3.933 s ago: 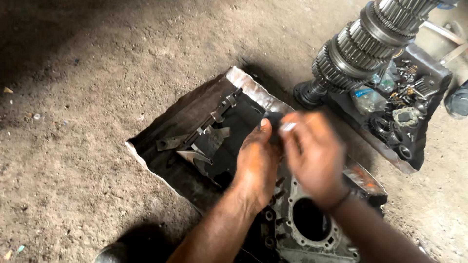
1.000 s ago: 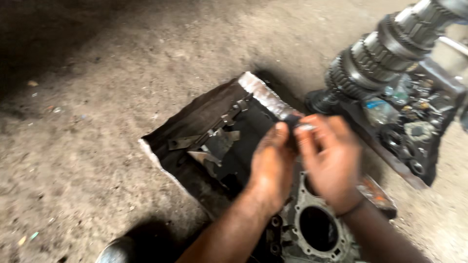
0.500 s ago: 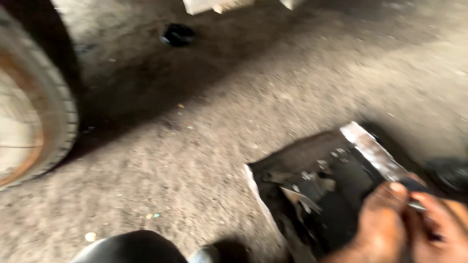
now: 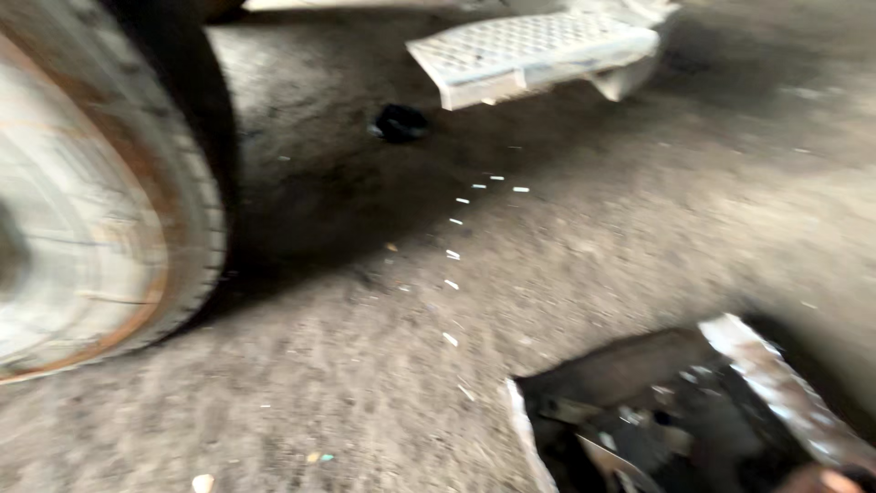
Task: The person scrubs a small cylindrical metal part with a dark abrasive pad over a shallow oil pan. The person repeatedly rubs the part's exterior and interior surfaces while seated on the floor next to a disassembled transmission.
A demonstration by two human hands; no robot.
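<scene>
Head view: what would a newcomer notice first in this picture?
A large tyre with a rusty wheel fills the left side, standing on the dirt ground. At the top, a pale perforated metal step hangs above the ground. At the bottom right lies a dark oily sheet with small metal parts on it; only a blurred fingertip shows at the lower edge.

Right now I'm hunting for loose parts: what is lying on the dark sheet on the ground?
On the dark sheet lie several blurred metal scraps, too smeared to name. A fingertip shows at the frame's bottom edge; the sheet's lower part is cut off from view.
</scene>
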